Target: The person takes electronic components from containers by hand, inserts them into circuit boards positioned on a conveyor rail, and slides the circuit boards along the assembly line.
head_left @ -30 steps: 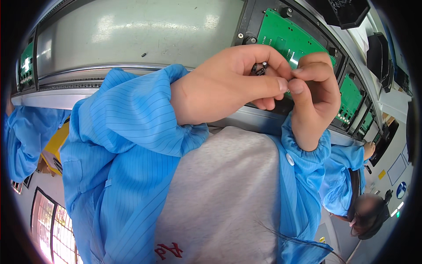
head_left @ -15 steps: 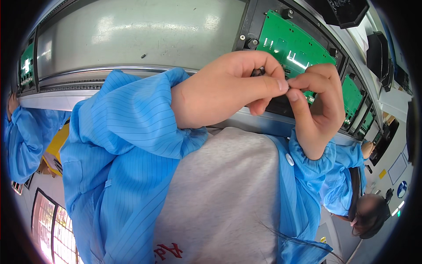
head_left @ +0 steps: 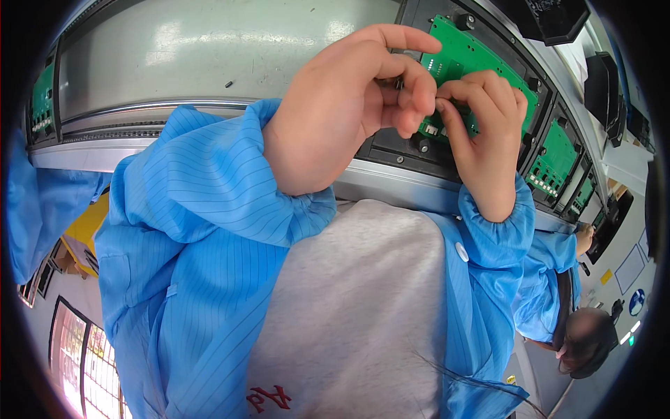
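Note:
My left hand [head_left: 342,105] is over the near left part of a green circuit board [head_left: 509,77], index finger stretched out and the other fingers curled. Small black electronic components [head_left: 398,83] show partly between those curled fingers; how many is hidden. Just right of it, my right hand [head_left: 488,115] is closed in a pinch of thumb and index finger, the tips close against the left fingers. Whatever sits in that pinch is too small to make out. Beneath both hands, the board lies in a black carrier frame [head_left: 401,159] with knobs and screws.
A small black part [head_left: 229,84] lies on the grey line surface [head_left: 209,49] at left, behind a metal rail [head_left: 160,106]. More green boards [head_left: 555,157] in carriers stand at right, another [head_left: 43,105] at far left. Co-workers in blue sit on both sides; one's hand [head_left: 585,239] shows at right.
Both hands have shifted slightly away from me and left. My left index finger has lifted from its pinch and stretched out. The right hand keeps its pinch.

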`<move>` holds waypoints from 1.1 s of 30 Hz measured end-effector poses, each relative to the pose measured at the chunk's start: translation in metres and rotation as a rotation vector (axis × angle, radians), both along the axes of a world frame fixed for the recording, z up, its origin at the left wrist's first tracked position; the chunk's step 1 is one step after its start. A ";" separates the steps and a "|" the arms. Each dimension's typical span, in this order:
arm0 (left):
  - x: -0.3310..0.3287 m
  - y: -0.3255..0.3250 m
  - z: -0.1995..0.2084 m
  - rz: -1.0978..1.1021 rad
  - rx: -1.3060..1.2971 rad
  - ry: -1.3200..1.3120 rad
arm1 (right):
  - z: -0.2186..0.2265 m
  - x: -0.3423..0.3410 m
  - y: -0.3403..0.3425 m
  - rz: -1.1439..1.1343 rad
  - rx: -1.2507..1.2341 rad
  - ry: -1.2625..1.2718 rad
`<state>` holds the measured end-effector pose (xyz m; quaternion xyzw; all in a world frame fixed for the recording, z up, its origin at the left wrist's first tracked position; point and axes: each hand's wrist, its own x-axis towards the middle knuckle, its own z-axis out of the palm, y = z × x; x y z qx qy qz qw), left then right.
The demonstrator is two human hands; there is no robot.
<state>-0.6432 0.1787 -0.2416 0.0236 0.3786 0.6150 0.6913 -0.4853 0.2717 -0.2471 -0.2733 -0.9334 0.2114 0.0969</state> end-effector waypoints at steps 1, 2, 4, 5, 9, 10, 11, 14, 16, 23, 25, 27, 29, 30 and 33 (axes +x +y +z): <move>0.002 0.001 0.000 0.022 -0.006 0.005 | -0.001 0.000 0.001 0.002 0.002 -0.002; 0.004 0.002 0.000 0.044 -0.012 0.010 | -0.002 0.000 0.001 0.003 0.004 -0.005; 0.007 0.004 0.000 0.088 -0.023 0.021 | -0.003 0.001 0.001 0.006 0.008 -0.009; 0.005 0.004 -0.002 0.089 -0.022 0.020 | -0.003 0.000 0.002 0.007 0.009 -0.011; -0.001 0.000 -0.011 0.048 0.059 -0.053 | -0.004 0.000 0.004 0.040 0.063 -0.048; -0.002 -0.001 -0.011 0.051 0.056 -0.053 | -0.004 0.000 0.003 0.042 0.059 -0.048; -0.004 -0.002 -0.011 0.046 0.070 -0.057 | -0.004 -0.001 0.003 0.054 0.077 -0.048; -0.005 -0.003 -0.011 0.030 0.115 -0.071 | -0.003 -0.002 0.005 0.089 0.129 -0.047; -0.005 -0.002 -0.011 0.029 0.104 -0.064 | -0.002 -0.004 0.006 0.108 0.158 -0.056; -0.003 -0.001 -0.009 0.013 0.059 -0.030 | 0.004 -0.008 0.009 0.171 0.241 -0.115; -0.003 -0.001 -0.008 0.009 0.052 -0.028 | 0.006 -0.010 0.009 0.175 0.236 -0.139; -0.002 0.000 -0.006 0.009 0.041 -0.002 | 0.008 -0.012 0.009 0.181 0.229 -0.162; -0.001 -0.001 -0.005 0.010 0.031 0.023 | 0.011 -0.014 0.008 0.187 0.224 -0.185; -0.002 -0.001 -0.006 0.009 0.033 0.022 | 0.012 -0.014 0.008 0.187 0.225 -0.198; -0.006 -0.003 -0.011 -0.048 0.065 -0.009 | 0.015 -0.016 0.009 0.189 0.227 -0.235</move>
